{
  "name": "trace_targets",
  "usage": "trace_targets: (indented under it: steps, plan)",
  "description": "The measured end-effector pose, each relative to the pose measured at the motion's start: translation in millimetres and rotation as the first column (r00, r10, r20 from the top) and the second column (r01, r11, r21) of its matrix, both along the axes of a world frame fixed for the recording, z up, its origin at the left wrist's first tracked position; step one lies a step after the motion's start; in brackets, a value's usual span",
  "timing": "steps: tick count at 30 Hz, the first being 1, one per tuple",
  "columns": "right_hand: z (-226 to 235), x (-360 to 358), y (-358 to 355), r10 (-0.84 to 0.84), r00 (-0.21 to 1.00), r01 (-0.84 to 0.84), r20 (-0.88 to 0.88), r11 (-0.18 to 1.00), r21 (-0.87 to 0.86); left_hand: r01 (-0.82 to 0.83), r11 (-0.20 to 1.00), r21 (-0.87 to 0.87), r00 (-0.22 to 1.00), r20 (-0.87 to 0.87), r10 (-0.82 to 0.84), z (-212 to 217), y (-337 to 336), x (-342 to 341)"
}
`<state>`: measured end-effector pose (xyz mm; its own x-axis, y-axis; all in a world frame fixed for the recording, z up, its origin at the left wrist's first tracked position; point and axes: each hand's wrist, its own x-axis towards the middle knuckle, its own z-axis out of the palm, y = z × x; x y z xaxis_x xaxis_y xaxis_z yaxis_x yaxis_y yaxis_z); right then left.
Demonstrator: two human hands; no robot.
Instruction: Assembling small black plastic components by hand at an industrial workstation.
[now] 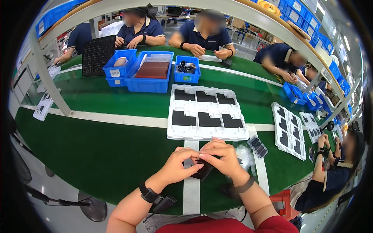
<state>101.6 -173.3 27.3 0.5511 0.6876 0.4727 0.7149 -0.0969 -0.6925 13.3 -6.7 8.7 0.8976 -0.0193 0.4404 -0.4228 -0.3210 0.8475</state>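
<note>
My left hand (179, 164) and my right hand (223, 157) meet over the green table, fingertips nearly touching. Between them is a small black flat piece (203, 173), partly covered by my fingers; its exact kind does not show. Both hands are closed at its upper edge, thumbs toward each other. Just beyond them lies a white plastic tray (210, 136) with several black notched plates (210, 119) in its compartments. By my right hand are a clear plastic bag (244, 156) and a strip of dark rectangular pieces (257, 146).
Blue bins (147, 86) stand behind the tray, one holding brown-red sheets (153, 70), another small black parts. A black moulded tray (97, 56) leans beside them. More white trays (288, 130) lie to the right. Co-workers sit across and at the right. A black object (165, 202) is near my left wrist.
</note>
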Motion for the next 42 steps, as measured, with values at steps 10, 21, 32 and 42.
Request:
trace_targets:
  steps: [10, 21, 32, 42]
  plan:
    - [12.2, 9.9, -40.3, -0.092, 0.798, 0.1, -0.596, 0.995, -0.019, 0.089, 0.991, -0.104, 0.942, -0.315, -0.118, 4.7, 15.0, 0.2]
    - [-0.9, 47.0, -94.6, -0.339, 0.818, 0.538, 0.465, 0.736, -0.411, 0.357, 0.902, 0.244, 0.814, -0.554, -0.172, 8.0, 32.7, -5.0]
    - [7.2, 187.6, -65.5, -0.391, 0.917, 0.279, 0.077, 0.491, -0.826, -0.186, 0.648, 0.739, 0.971, 0.035, 0.238, -11.5, 24.3, -14.8]
    - [4.1, 195.9, -66.5, -0.286, 0.94, 0.316, 0.186, 0.525, -0.79, -0.219, 0.71, 0.669, 0.947, -0.029, 0.32, -20.3, 36.6, -13.1]
